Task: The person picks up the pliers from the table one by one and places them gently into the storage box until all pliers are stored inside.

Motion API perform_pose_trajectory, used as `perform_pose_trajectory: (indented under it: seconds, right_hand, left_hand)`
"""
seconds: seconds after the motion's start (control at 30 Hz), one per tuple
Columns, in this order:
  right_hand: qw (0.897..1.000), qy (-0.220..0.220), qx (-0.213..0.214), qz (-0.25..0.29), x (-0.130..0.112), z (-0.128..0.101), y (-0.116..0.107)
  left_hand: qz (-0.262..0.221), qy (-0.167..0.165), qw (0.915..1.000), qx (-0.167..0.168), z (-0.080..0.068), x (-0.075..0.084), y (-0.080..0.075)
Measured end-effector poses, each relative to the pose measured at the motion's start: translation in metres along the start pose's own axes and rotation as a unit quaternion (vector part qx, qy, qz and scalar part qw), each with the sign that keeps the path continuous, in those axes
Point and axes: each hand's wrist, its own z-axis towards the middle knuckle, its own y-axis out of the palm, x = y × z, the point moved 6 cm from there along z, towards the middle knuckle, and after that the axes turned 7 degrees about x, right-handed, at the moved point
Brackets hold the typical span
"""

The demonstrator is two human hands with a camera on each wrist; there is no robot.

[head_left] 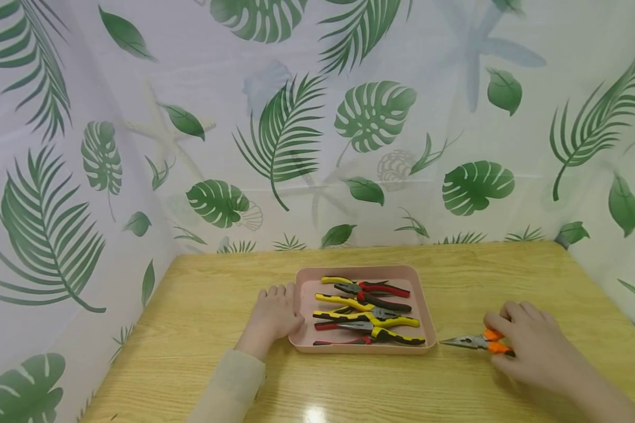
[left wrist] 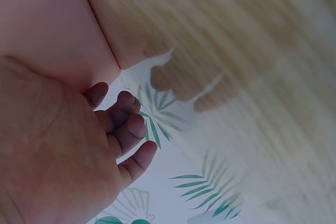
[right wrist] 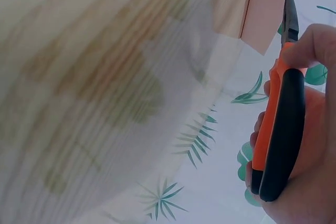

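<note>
**A:** ok so what's the count here? I see one pink tray [head_left: 299,305] on the wooden counter [head_left: 201,305] and a pile of pliers in it.

**B:** One tray, yeah. Inside it I count about five pairs, but they overlap, so don't hold me to that. The yellow-handled pliers [head_left: 349,302] and the red-handled pliers [head_left: 386,288] sit toward the far side of the tray, and the yellow-and-black pliers [head_left: 397,336] lie along its near edge. All of them lie roughly crosswise in the tray, handles and noses left-right.

**A:** and the loose one?

**B:** One more pair, the orange-handled needle-nose pliers [head_left: 473,341], is outside the tray, just to the right of its near right corner. Its long axis runs left-right, with the thin nose pointing at the tray and the handles pointing away from it. It looks to be down at the counter surface.

**A:** hands?

**B:** Two. The right hand [head_left: 531,346] has its fingers [head_left: 500,323] curled round the orange and black handles; the wrist view shows the grip wrapped in the palm. The left hand [head_left: 275,311] is against the tray's left rim, with the fingers fairly relaxed and touching the wall. I can't tell whether the thumb hooks over the edge. It's not gripping any tool.
</note>
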Motion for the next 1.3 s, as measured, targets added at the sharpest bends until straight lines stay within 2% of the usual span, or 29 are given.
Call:
perform_pose_trajectory:
  seconds: [0.6, 0.87, 1.3]
  right_hand:
    - [1.0, -0.005, 0.016, -0.001, -0.002, 0.006, -0.003]
    - [1.0, -0.003, 0.02, 0.001, -0.004, 0.009, -0.007]
    - [0.998, -0.03, 0.05, -0.013, -0.009, 0.023, -0.016]
  left_hand:
    - [0.013, 0.002, 0.9999, 0.0, 0.001, -0.001, 0.0]
    - [0.001, -0.002, 1.0, -0.008, -0.002, 0.002, -0.004]
    - [-0.001, 0.001, 1.0, -0.005, 0.001, -0.001, 0.001]
